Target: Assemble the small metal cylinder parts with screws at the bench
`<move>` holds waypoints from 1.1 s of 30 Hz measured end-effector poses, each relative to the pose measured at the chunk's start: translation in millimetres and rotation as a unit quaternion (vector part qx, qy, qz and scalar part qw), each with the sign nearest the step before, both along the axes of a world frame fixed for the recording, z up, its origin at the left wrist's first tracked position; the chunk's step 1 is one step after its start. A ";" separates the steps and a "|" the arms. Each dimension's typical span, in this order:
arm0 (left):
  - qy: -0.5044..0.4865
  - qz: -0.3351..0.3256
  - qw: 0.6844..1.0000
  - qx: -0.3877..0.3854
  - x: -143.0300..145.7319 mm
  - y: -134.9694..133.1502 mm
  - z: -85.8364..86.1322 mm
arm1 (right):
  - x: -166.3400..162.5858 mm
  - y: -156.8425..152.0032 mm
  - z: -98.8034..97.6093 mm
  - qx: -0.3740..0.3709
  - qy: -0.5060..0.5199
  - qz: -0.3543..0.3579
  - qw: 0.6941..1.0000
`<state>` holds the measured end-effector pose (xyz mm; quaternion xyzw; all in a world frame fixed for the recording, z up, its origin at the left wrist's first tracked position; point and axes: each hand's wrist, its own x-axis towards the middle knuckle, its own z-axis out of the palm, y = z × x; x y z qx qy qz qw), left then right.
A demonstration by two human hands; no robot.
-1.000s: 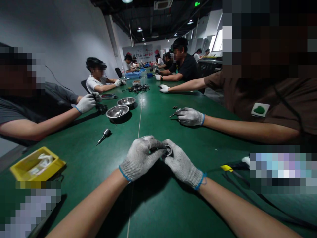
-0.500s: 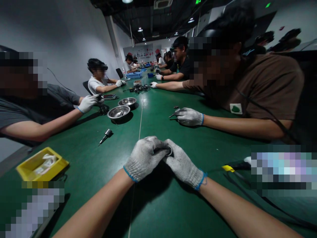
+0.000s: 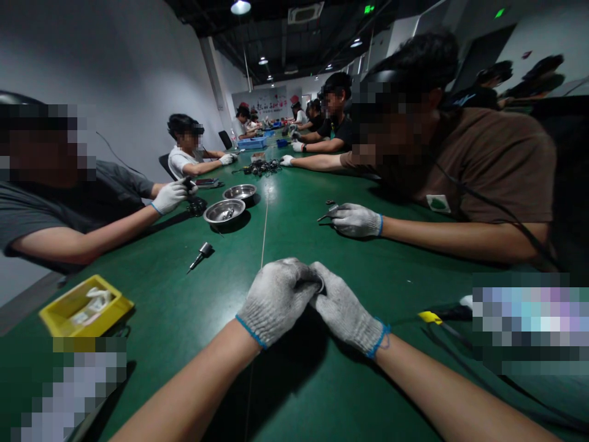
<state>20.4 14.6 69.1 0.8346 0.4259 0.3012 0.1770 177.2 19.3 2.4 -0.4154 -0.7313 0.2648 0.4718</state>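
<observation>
Both my hands wear white knit gloves with blue cuffs and meet above the green table (image 3: 221, 307). Between their fingertips is a small round metal ring-like part (image 3: 321, 283), mostly covered by the gloves. My left hand (image 3: 278, 298) is closed, thumb and fingers pinching at the part. My right hand (image 3: 345, 310) closes on it from the other side. Ahead and to the left, a metal tool with a thin pointed tip and a thick cylindrical end (image 3: 200, 256) lies on the table.
Two metal bowls (image 3: 224, 213) stand beyond the tool, the nearer with small parts inside. A yellow bin (image 3: 87, 307) sits at left. A co-worker's gloved hand (image 3: 356, 220) holds a metal piece at right. Cables with a yellow tag (image 3: 430, 317) lie nearer right.
The whole view has shifted slightly, so things appear a little lower and to the right. My hands stay together on the ring-like part.
</observation>
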 end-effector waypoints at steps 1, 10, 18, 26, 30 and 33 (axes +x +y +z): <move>-0.006 0.009 1.000 -0.008 1.4 -1.1 0.5 | 0.0 0.1 -0.9 0.000 -0.007 -0.007 1.000; -0.125 0.092 0.982 -0.104 13.1 -7.5 -6.2 | -1.2 0.7 -6.0 0.011 -0.052 -0.046 0.998; -0.174 0.126 0.964 -0.157 19.7 -13.4 -5.5 | -2.8 1.5 -11.2 0.048 -0.099 -0.093 0.990; -0.183 0.134 0.963 -0.148 20.7 -12.3 -8.2 | -2.7 1.4 -11.1 0.038 -0.050 -0.076 0.995; -0.197 0.130 0.959 -0.160 18.1 -7.5 -10.6 | -4.5 1.0 -11.1 0.036 -0.035 -0.067 0.997; -0.190 0.178 0.951 -0.168 16.9 -3.1 -11.4 | -4.5 -0.7 -8.2 0.019 -0.035 -0.050 0.998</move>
